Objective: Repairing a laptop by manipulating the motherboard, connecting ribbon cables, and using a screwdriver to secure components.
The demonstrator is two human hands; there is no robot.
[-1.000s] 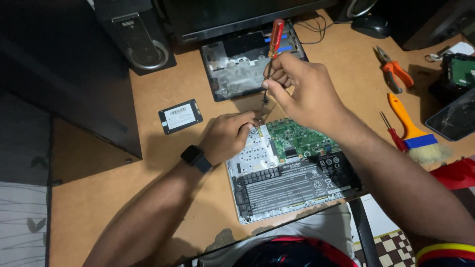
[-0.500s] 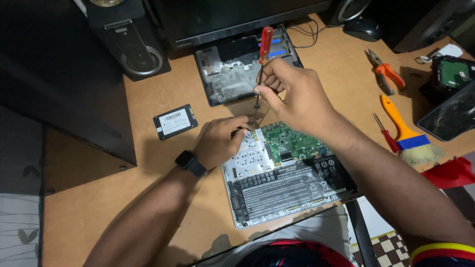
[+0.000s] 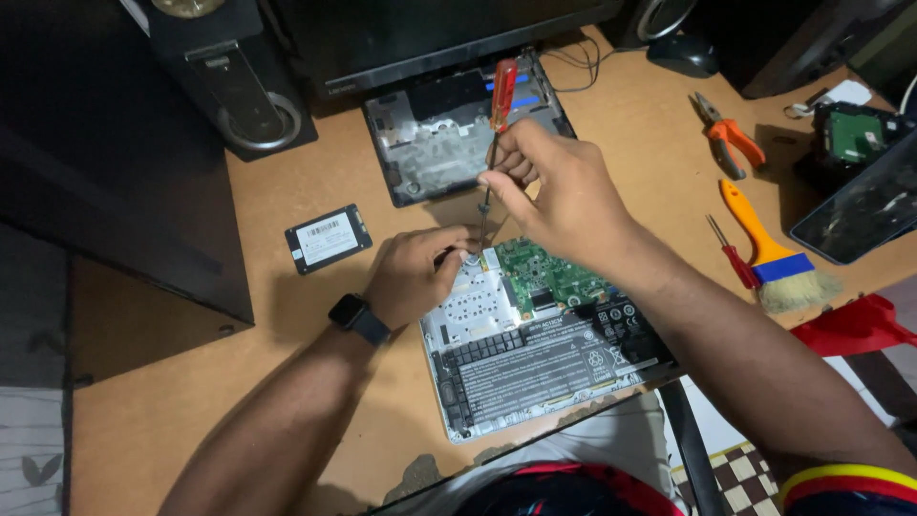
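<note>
Red-handled screwdriver upright in right hand fingers — tip beside left hand, over opened laptop

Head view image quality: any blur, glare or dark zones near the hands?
Head view: sharp around the right hand and its screwdriver; the left hand throws a soft shadow on the desk. The upper left is nearly black, detail lost. No strong glare on the opened laptop.
</note>
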